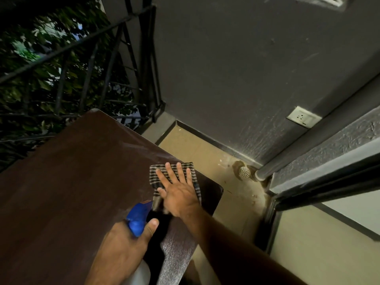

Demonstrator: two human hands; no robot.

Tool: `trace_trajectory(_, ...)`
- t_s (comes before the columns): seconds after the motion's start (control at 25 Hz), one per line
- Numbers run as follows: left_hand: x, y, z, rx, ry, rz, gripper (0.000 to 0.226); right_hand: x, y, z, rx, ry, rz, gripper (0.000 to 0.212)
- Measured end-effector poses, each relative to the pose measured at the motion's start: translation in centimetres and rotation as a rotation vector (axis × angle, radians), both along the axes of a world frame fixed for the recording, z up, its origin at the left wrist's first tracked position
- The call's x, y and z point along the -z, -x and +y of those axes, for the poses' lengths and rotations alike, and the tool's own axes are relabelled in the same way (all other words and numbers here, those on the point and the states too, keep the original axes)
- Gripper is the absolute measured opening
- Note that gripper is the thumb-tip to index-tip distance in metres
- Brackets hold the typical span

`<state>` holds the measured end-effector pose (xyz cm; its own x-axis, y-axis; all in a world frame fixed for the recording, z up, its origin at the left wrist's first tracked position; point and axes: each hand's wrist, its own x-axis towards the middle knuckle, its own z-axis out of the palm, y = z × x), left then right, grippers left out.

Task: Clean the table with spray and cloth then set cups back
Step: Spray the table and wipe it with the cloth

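right hand (178, 193) flat on cloth (173, 177) — left hand (123, 245) holding sprayer (138, 218)

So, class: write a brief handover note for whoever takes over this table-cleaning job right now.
Left hand: gripping the spray bottle by its blue head, above the table.
Right hand: flat, fingers spread, pressing the striped cloth onto the table's near right corner.
Done: spray and cloth are in use; how much is wiped cannot be told.
Left: finish wiping, then set the cups back. No cups are in view.
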<state>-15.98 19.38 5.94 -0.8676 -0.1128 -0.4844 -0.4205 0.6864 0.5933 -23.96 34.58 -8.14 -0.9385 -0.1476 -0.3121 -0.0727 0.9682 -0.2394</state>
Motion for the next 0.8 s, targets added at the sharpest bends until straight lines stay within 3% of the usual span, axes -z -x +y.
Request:
trace_trajectory(0.24, -0.3, 0.0, 0.1, -0.023, 0.007, 0.018, 0.042, 1.8, -6.5, 5.7, 0.204, -0.013, 0.147, 0.063)
trace_trajectory(0.36, -0.5, 0.0, -0.1, -0.077, 0.004, 0.015, 0.039, 2.3, -8.4, 6.8, 0.213, 0.01, 0.097, 0.062)
trace_trajectory(0.6, -0.5, -0.2, 0.0, -0.102, -0.035, 0.032, 0.031, 1.7, 0.6, 1.5, 0.054, -0.015, 0.12, 0.06)
trace_trajectory(0.8, 0.2, -0.8, -1.0, -0.261, 0.04, -0.038, 0.049, 1.6, 2.7, -0.1, 0.041, -0.044, 0.083, 0.061)
